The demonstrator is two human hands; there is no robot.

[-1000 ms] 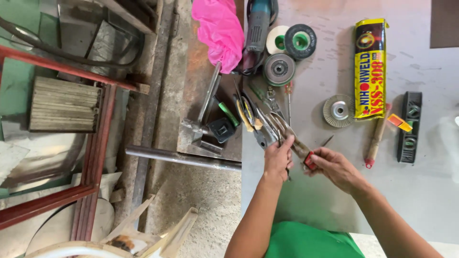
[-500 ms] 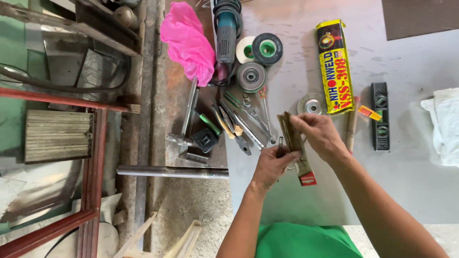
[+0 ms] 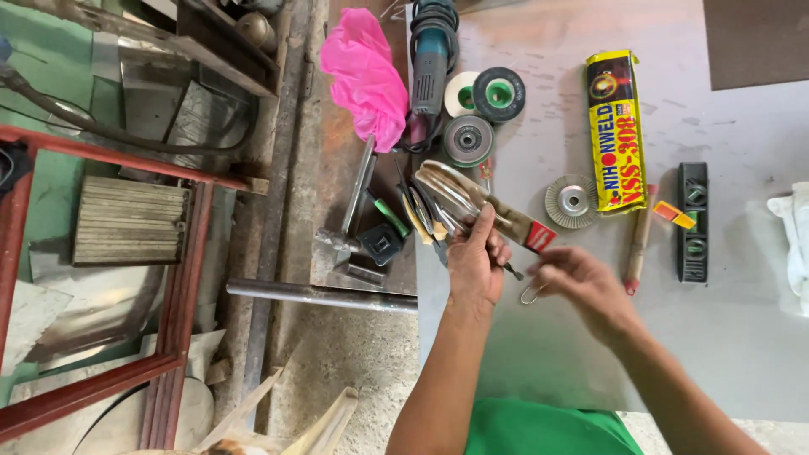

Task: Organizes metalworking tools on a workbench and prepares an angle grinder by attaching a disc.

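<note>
Head camera is looking down on a grey table where the left hand is gripping a bundle of long metal tools with a red-tipped wooden handle, holding them just above the table's left part. Just to its right, the right hand is pinching a small bent wire clip between curled fingers. Beyond it are lying a round grey flap disc and a long yellow packet.
</note>
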